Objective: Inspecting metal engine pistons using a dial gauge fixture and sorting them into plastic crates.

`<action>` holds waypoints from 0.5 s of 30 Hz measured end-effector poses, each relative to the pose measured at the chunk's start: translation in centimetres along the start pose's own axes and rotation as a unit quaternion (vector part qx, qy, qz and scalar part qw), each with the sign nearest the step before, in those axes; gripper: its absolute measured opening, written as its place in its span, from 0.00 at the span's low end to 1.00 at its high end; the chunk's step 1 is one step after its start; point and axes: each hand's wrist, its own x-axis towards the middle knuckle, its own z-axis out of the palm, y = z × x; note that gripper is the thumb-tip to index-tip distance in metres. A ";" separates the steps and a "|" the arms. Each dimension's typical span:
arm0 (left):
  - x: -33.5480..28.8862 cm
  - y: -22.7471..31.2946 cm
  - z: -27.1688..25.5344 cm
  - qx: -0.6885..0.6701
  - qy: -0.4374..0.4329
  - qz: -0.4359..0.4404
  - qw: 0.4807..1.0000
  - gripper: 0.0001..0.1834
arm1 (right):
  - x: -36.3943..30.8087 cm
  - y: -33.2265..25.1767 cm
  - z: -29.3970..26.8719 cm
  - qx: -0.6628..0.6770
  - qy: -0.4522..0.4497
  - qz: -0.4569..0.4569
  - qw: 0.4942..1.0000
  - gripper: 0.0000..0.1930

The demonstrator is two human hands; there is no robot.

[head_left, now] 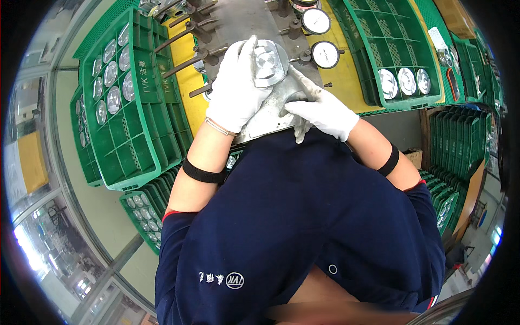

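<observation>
A round silver metal piston (266, 60) is held over the grey metal fixture plate, its circular face turned up. My left hand (236, 81), in a white glove, is closed around its left side with fingers pointing away from me. My right hand (323, 108), also gloved in white, is at the lower right of the piston with thumb and fingers apart. Its index fingertip reaches the piston's right edge; I cannot tell whether it presses there. The lower fingers of that glove look greyish and curl over the near part of the metal plate (265, 120).
Two round dial gauges (325, 54) (316, 21) stand right of the plate, and clamp posts with rods (201, 56) stand left. Green divided crates flank the yellow bench: one (122, 142) at left with several pistons, another (387, 49) at right with three. Stacked green crates (454, 142) stand lower right.
</observation>
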 end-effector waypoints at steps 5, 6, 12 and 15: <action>0.5 1.7 -2.2 -0.042 -0.045 0.010 0.998 0.46 | -1.1 -1.2 0.0 -0.057 -0.006 -0.006 0.998 0.48; 0.4 3.3 -3.9 -0.077 -0.058 0.001 0.995 0.46 | -1.8 -1.5 0.3 -0.063 -0.017 -0.026 0.998 0.47; 3.4 11.4 -12.2 -0.390 -0.080 0.271 0.876 0.12 | -5.1 -1.6 -1.5 0.164 -0.097 -0.202 0.961 0.40; 3.2 12.3 -23.1 -0.288 -0.357 0.294 0.839 0.09 | -6.6 -3.6 -4.1 0.148 0.016 -0.302 0.942 0.39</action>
